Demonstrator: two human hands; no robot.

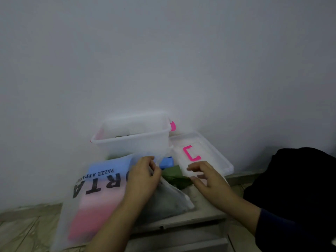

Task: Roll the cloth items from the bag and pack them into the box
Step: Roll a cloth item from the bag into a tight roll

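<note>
A frosted plastic bag (94, 193) with black lettering lies on a low surface, showing blue and pink cloth inside. My left hand (143, 177) pinches the bag's open edge at its right side. A green cloth (172, 174) and a blue cloth (166, 162) stick out at the bag's mouth. My right hand (209, 177) hovers just right of the green cloth, fingers spread, holding nothing. The clear plastic box (132, 139) stands behind the bag against the wall, with something dark low inside it.
The box's lid (209, 150) with a pink handle lies to the right of the box. A pink latch (172, 126) shows on the box's right side. A dark fabric mass (298, 179) sits at the far right. Wood-pattern floor (21, 228) is at lower left.
</note>
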